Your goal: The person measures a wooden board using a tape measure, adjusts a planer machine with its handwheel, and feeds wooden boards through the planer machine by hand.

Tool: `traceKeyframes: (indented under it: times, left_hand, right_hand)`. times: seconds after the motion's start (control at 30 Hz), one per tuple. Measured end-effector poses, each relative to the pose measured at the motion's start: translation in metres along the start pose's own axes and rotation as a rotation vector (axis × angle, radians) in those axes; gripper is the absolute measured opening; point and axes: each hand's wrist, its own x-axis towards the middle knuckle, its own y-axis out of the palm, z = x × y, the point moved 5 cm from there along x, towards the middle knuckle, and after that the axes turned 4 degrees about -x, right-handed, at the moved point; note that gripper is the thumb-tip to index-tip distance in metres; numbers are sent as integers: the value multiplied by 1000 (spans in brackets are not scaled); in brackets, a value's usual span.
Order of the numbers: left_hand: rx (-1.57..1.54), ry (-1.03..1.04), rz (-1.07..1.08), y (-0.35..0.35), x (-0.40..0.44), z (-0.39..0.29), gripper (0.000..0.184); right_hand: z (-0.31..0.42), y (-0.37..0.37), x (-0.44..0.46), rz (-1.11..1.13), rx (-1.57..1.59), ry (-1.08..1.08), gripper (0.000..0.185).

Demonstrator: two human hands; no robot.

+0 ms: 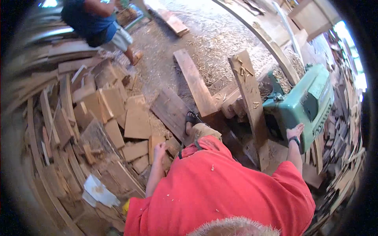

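My right hand [295, 131] lies flat against the side of a green machine [307, 98], fingers stretched out, with a dark band on the wrist. The machine has a rounded casing with dark openings and slots. Down at my left side, my left hand [160, 150] hangs with its fingers curled in, and I see nothing in it. Below that hand are cut wood pieces [140, 163]. A long plank [249, 98] with shavings on it leans beside the machine, between it and my body.
Wood offcuts [102, 104] are heaped on my left, with a white sheet [100, 190] on them. Planks [195, 80] lie ahead among wood shavings [224, 43]. Another person [92, 23] stands at the upper left. More stacked wood [346, 153] lines the right.
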Motion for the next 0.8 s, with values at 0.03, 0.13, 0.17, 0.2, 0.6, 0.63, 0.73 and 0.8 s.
traceKeyframes:
  times: [0.03,0.13,0.17,0.2,0.6,0.63,0.73,0.8]
  left_hand:
    - [26,3,31,-6,3,-7,34]
    - [80,-74,63,-24,41,-32,34]
    - [69,-80,84,-26,59,-38,35]
    - [60,-103,94,-37,65,-38,35]
    - [344,76,159,-71,180,-186,38]
    - [364,91,172,-73,194,-195,39]
    - [323,73,192,-77,231,-225,40]
    - [279,45,208,-85,248,-237,40]
  right_hand:
    - [-1,1,5,44,14,42,103]
    - [10,-26,4,195,66,209,102]
    - [16,-43,1,218,77,249,102]
    - [24,-49,-5,252,76,275,102]
    - [279,43,-137,-119,651,-89,77]
    - [315,61,-162,-34,513,-139,76]
    - [391,102,-214,410,596,-368,75]
    - [431,107,-239,624,592,-470,63]
